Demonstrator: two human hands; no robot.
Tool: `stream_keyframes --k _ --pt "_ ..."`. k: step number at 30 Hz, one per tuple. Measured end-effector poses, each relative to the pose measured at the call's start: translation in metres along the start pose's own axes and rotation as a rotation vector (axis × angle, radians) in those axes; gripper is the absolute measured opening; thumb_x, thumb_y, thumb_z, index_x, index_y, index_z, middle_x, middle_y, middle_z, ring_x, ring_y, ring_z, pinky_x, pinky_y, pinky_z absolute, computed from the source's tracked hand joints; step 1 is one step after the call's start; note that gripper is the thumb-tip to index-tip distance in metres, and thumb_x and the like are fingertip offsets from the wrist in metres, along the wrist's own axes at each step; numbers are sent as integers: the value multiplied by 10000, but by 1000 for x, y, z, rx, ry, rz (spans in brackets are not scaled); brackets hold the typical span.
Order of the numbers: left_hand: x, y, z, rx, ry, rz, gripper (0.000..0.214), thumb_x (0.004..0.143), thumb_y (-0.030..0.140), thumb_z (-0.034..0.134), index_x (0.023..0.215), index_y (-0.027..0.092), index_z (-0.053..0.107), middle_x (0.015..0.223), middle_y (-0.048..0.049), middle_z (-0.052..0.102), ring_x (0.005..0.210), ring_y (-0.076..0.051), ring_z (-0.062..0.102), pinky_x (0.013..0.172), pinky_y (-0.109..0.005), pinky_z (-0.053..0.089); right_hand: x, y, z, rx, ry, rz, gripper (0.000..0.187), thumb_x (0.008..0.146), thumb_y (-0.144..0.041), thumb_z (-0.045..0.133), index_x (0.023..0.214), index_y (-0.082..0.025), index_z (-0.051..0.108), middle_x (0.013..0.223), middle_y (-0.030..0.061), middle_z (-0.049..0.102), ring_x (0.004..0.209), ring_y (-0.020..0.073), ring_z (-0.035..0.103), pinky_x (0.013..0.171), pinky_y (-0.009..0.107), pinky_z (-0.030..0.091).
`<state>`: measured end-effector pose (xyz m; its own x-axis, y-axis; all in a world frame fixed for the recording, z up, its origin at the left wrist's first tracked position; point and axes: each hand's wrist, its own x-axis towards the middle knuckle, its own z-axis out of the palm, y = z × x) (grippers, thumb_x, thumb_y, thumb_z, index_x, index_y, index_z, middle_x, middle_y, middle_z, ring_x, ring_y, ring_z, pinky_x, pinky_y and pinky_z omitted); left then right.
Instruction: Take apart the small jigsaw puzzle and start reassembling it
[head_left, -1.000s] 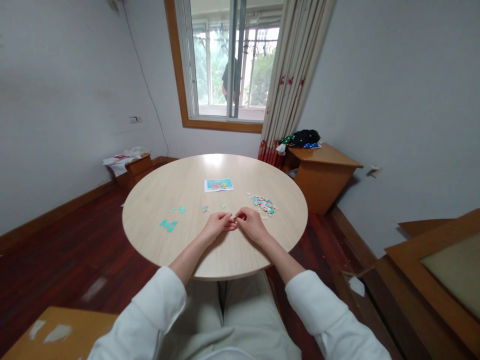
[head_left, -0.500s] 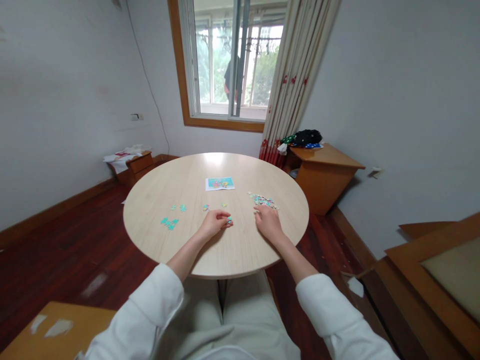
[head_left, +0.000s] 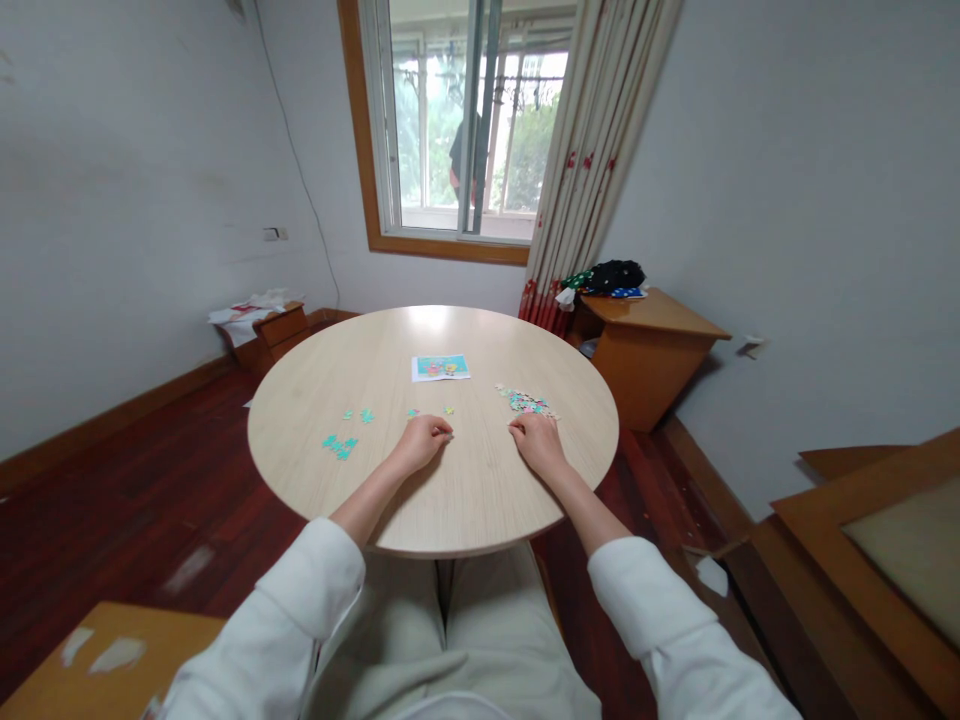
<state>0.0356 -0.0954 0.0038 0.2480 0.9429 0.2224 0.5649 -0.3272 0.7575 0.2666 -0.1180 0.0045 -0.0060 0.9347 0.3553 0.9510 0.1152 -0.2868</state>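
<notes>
My left hand (head_left: 424,440) is closed in a pinch above the table, just in front of a small puzzle piece (head_left: 413,412) it partly covers. Its fingertips hide the teal puzzle piece that showed there a moment ago. Beside the heap of loose puzzle pieces (head_left: 528,402), my right hand (head_left: 537,440) rests with thumb and fingers together; whatever they hold is hidden. A yellow-green piece (head_left: 449,410) lies between the hands, farther back. At the left are a joined teal cluster (head_left: 341,446) and smaller teal pieces (head_left: 366,415).
On the round pale table (head_left: 465,510), a printed picture card (head_left: 441,367) lies beyond the pieces. A wooden cabinet (head_left: 645,345) with cloths on top stands behind right, near the curtain (head_left: 592,150). A person (head_left: 465,160) is visible beyond the window.
My left hand has shifted slightly left and turned, so the teal piece in its fingers is out of sight. My right hand's fingers have drawn together beside the heap.
</notes>
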Motion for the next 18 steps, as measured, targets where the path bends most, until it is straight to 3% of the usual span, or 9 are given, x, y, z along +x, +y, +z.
stream_keyframes --k 7,14,18 --pt "5 -2 0 264 -13 190 166 764 116 568 827 142 719 854 -101 694 837 -204 632 802 -323 475 4 -6 2 167 -21 -9 142 785 -125 569 811 -178 698 853 43 716 821 165 623 813 296 396" --pt "-1 -12 -6 361 -28 230 201 787 114 524 872 145 704 906 -100 682 884 -190 620 826 -299 468 2 -4 13 384 70 -103 191 734 -55 537 827 -157 669 823 50 679 736 151 607 733 280 458" --pt "-10 -6 -7 449 -59 251 251 826 110 466 867 134 712 929 -115 679 875 -183 617 811 -288 463 -2 -8 16 460 80 -203 237 746 -58 521 912 -160 656 820 44 657 716 144 594 734 290 472"
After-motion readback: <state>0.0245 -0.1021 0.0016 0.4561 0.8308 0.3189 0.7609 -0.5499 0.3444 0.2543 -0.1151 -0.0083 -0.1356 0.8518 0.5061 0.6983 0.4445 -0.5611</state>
